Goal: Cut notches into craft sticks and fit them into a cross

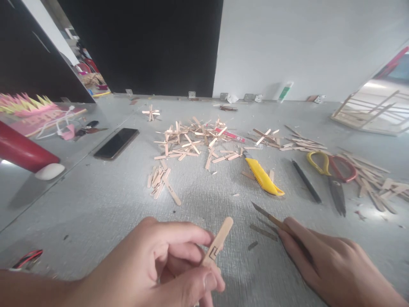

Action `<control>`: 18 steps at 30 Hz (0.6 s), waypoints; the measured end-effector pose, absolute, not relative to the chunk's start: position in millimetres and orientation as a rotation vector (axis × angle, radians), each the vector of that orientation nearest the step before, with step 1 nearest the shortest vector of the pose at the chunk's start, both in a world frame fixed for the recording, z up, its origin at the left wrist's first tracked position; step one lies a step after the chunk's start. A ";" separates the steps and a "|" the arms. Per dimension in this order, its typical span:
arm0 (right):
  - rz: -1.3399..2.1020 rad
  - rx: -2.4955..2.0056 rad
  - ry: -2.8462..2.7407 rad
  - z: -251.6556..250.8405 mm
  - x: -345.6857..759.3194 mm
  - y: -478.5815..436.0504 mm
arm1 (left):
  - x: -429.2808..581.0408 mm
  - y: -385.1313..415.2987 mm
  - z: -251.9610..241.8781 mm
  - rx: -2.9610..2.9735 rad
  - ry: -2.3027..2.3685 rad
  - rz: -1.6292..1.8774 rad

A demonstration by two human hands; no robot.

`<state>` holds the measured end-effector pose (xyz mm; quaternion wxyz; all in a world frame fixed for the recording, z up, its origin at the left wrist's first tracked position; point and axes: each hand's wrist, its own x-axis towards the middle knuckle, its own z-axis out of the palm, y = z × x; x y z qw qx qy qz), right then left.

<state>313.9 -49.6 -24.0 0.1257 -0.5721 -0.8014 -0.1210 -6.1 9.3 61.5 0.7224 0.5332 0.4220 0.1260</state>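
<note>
- The left hand (pixel 159 264) is closed around the lower end of a wooden stick (pixel 220 241). Thumb and fingers pinch it, and the marked upper end points away, near the middle of the floor (pixel 96 204).
- The right hand (pixel 322 264) is curled on a thin craft knife (pixel 266 215). Its blade points far and left, just beside the stick.
- Risk: the blade is close to the left fingers, so a slip on the hard wood could cut them.
- Risk: the stick is held at one end only, so under pressure it may turn or split.
- Risk: the yellow cutter (pixel 263 177) and the scissors (pixel 332 170) lie near the right wrist and could be knocked.
- No container is visible. The loose sticks (pixel 191 143) lie in heaps directly on the floor, and the short pieces (pixel 158 178) lie nearer.
</note>
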 end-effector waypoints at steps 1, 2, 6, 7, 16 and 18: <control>-0.356 -1.661 -2.334 -24.4 314.0 -49.6 | -6.1 9.5 61.7 1.194 0.933 0.274; -0.361 -1.655 -2.332 -24.7 314.0 -49.6 | -6.4 9.6 61.7 1.205 0.938 0.278; -0.389 -1.631 -2.321 -24.0 313.8 -49.7 | -8.4 7.4 61.0 1.244 0.955 0.324; -0.391 -1.637 -2.323 -23.4 313.5 -49.6 | -8.8 6.8 61.1 1.256 0.946 0.332; -0.356 -1.640 -2.331 -22.5 311.7 -47.0 | -6.8 11.1 63.1 1.338 0.915 0.317; -0.256 -1.707 -2.298 -20.4 310.6 -48.1 | -8.7 6.8 58.2 1.366 1.000 0.331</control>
